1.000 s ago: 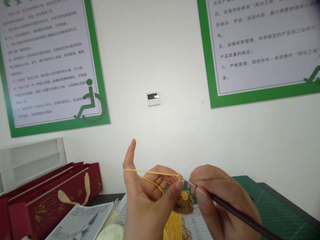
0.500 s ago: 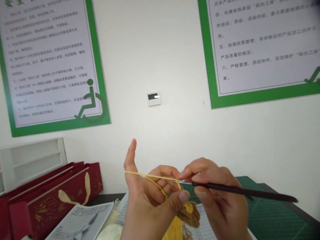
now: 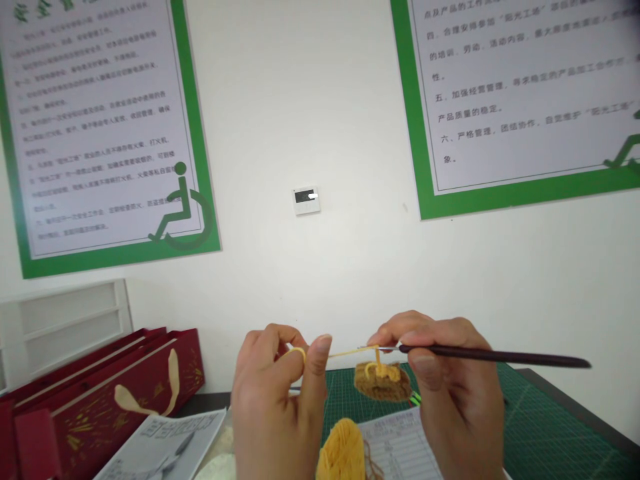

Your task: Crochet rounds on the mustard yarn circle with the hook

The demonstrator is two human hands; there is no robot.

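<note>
My right hand [image 3: 453, 387] grips a crochet hook [image 3: 495, 355] with a dark handle, its metal tip pointing left. A loop of yellow yarn [image 3: 345, 353] sits on the tip. From that loop hangs a small brown crochet piece [image 3: 383, 385] with yellow stitches along its top. My left hand [image 3: 280, 393] is closed on the yarn, which wraps a finger and runs taut past the thumb to the hook. Below the hands lies a ball of yellow yarn [image 3: 344, 450], partly cut off by the frame's bottom edge.
A green cutting mat [image 3: 545, 420] covers the dark table, with a printed sheet [image 3: 395, 440] on it. To the left stand dark red gift bags [image 3: 135, 393] beside a printed paper [image 3: 165, 443]. A white wall with two green-framed posters rises behind.
My left hand has let go of the crochet piece and closed its raised finger, drawing the yarn leftward. The piece now hangs from the hook, which has risen slightly and become more level.
</note>
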